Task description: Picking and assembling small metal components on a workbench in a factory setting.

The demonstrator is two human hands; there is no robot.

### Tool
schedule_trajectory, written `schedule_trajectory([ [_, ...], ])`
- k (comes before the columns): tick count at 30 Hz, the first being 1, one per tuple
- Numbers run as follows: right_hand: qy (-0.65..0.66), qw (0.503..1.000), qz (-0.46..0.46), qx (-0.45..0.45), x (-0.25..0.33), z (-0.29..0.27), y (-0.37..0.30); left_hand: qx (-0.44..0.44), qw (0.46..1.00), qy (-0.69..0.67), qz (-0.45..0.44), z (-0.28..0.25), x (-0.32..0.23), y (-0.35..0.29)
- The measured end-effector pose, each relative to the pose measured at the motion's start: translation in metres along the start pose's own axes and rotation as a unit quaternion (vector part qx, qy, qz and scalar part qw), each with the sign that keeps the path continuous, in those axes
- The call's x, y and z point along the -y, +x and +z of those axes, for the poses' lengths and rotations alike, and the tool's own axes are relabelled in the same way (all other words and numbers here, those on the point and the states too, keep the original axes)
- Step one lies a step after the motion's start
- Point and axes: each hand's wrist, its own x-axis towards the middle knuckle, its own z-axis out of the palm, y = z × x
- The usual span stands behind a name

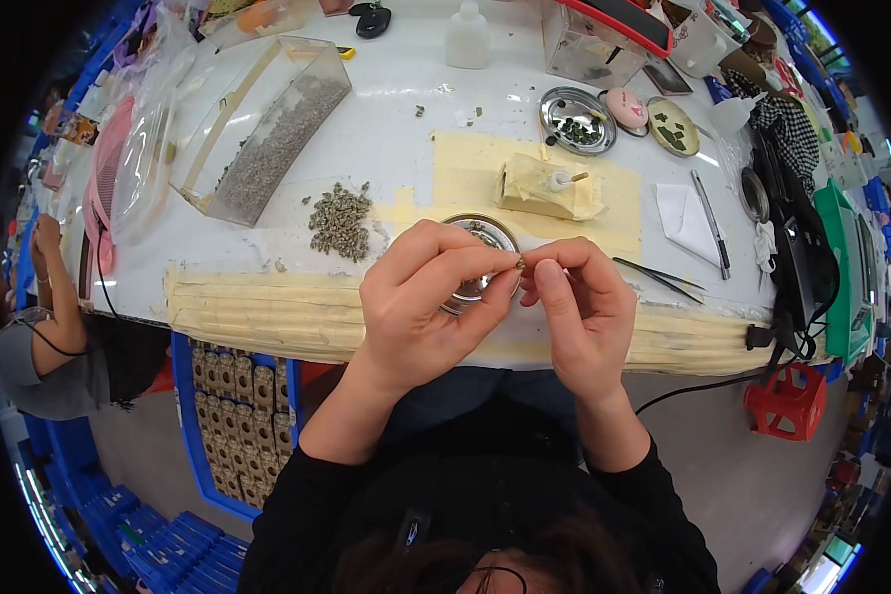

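Over the table's front edge, my left hand and my right hand meet fingertip to fingertip. Between them they pinch a tiny brownish metal piece, too small to name more closely. Both hands have thumb and forefinger pressed together. Beneath my left hand lies a round shiny metal dish, partly hidden, with small bits in it. A heap of similar small greyish-brown pieces lies to the left of the hands. Beyond them stands a taped block with a small white-and-wood peg on it.
Black tweezers lie right of my hands, near a pen and white paper. A clear bin of grey granules stands left. Round dishes and a white bottle sit farther back. Another person sits far left.
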Motion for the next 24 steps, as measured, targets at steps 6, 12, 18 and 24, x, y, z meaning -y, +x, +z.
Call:
schedule_trajectory([
  [6, -0.004, 1.0, -0.009, -0.014, -0.002, 0.002, 0.0, -0.001, 1.0, 0.001, 0.0, 0.0, -0.001, 0.0],
  [12, 0.025, 0.999, -0.014, -0.041, 0.0, 0.0, -0.001, 0.045, 0.996, 0.012, -0.071, -0.007, 0.001, -0.003],
  [18, 0.003, 0.999, -0.028, -0.036, -0.001, 0.0, -0.001, 0.125, 0.984, 0.09, -0.083, -0.01, 0.005, -0.001],
  [24, 0.002, 0.999, -0.027, -0.036, -0.001, -0.003, -0.002, 0.154, 0.977, 0.116, -0.096, -0.009, 0.002, 0.002],
])
